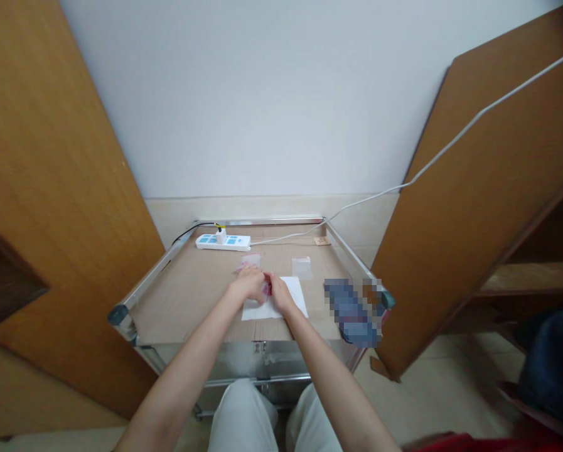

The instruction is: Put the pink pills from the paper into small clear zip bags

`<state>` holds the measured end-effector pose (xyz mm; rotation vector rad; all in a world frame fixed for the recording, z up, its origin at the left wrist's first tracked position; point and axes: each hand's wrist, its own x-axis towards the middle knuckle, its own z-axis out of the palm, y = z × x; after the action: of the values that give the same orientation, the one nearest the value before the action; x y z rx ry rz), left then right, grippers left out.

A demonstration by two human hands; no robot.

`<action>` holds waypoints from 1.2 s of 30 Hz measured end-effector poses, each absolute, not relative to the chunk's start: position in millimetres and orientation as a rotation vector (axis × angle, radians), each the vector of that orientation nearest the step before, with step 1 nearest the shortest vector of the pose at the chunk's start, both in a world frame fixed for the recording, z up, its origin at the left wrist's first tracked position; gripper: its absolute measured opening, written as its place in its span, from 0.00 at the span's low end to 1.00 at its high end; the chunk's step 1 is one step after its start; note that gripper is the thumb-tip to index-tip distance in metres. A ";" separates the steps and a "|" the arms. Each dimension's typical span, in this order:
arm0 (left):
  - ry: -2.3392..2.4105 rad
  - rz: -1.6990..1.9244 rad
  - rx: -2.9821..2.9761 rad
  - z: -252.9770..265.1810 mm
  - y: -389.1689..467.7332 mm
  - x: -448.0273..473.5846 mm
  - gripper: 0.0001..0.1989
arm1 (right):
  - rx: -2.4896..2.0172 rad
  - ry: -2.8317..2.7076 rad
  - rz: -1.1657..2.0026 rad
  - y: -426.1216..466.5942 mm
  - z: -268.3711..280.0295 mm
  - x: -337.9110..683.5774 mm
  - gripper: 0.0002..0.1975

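Note:
My left hand (250, 282) and my right hand (279, 294) meet over a white sheet of paper (295, 290) on the cardboard-covered top of a metal cart. Between their curled fingers shows a small clear-and-red item (266, 287), partly hidden and too small to name exactly. Both hands are closed on it. Just beyond my left hand lies a small clear plastic bag with pink marks (252, 259). Another small clear bag (301, 268) lies flat past my right hand, by the paper's far edge.
A white power strip (223, 242) with a plugged-in adapter lies at the cart's back left. Its white cable (356, 202) runs up to the right. A pixelated dark blue object (351, 314) is at the right edge. Metal rails (156, 273) border the cart; wooden panels (479, 176) flank it.

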<state>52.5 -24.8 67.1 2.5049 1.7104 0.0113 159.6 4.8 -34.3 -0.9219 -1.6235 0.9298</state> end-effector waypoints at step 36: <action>1.880 1.260 2.094 23.0 -38.2 41.7 0.36 | -0.874 -1.523 0.742 -6.4 -19.4 159.7 0.10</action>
<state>41.7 -38.2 23.0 2.0944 1.8798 1.2597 159.7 -6.4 -19.4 -0.8740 -1.5225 0.7422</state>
